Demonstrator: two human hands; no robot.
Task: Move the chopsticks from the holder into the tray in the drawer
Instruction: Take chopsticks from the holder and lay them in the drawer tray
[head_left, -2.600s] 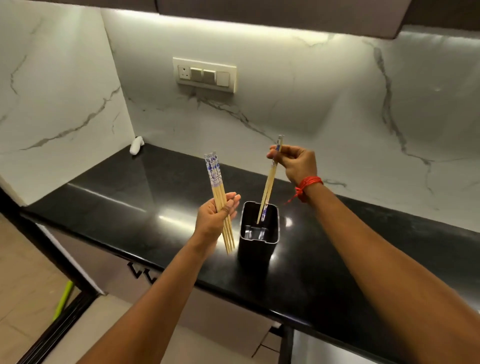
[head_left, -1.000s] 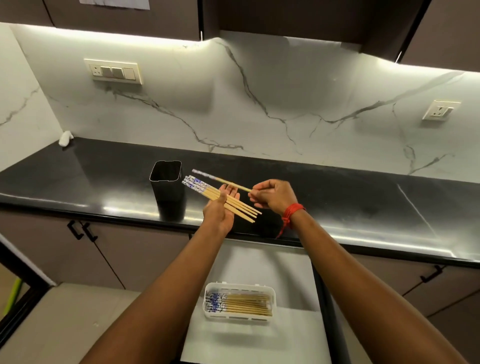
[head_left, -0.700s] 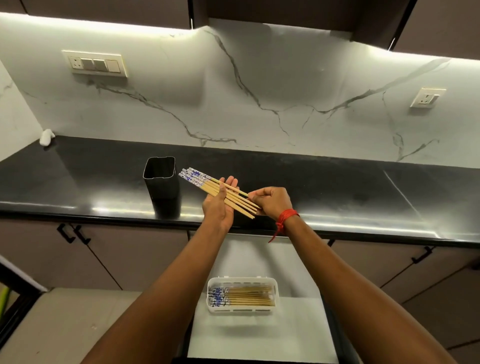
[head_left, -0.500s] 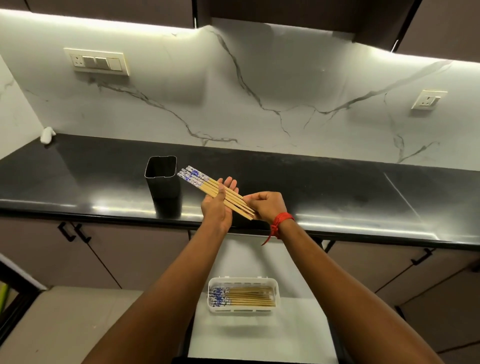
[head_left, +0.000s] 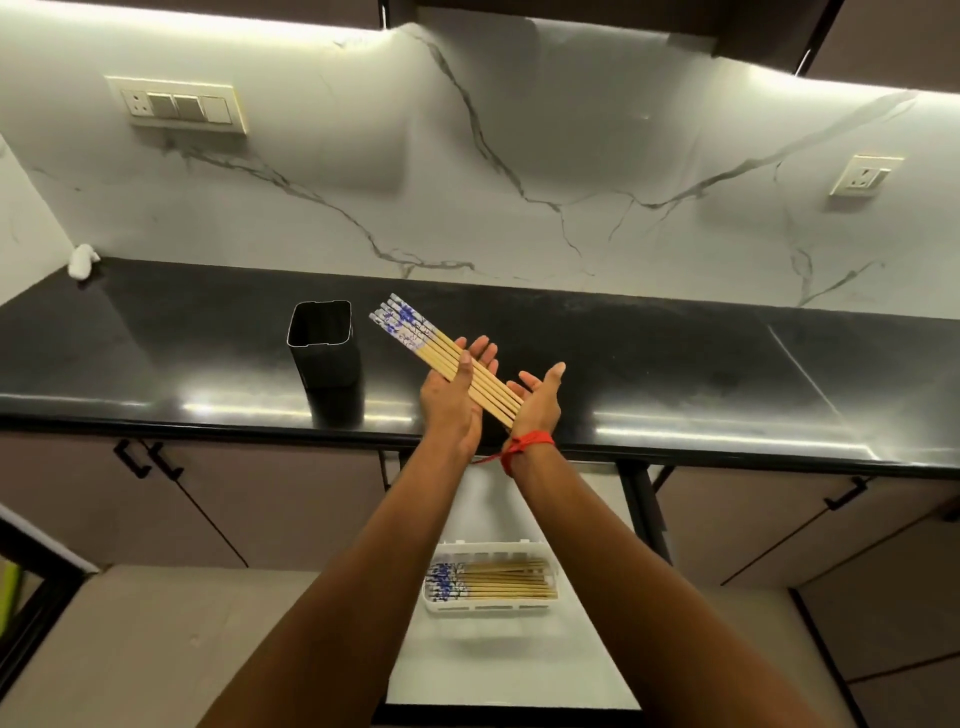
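A bundle of pale wooden chopsticks with blue-and-white patterned tops (head_left: 439, 347) is held in the air above the front edge of the glossy black stone countertop (head_left: 675, 364), slanting from upper left down to lower right. The left hand (head_left: 451, 402) grips it: the thumb lies across the top of the sticks while the straight fingers support them from underneath. The right hand (head_left: 537, 402) is spread flat, fingers straight, with its palm set against the thin ends of the bundle. It seems to touch them, though the contact point is hidden. A red thread (head_left: 524, 446) is tied round the right wrist. The black square metal holder (head_left: 324, 358) stands upright on the countertop just left of the patterned tops, apart from them. Below the hands, the white drawer (head_left: 509, 665) is pulled out, and the white plastic tray (head_left: 488, 546) sits in it toward its far end. A further batch of matching chopsticks (head_left: 498, 584) lies flat in the tray, patterned ends to the left.
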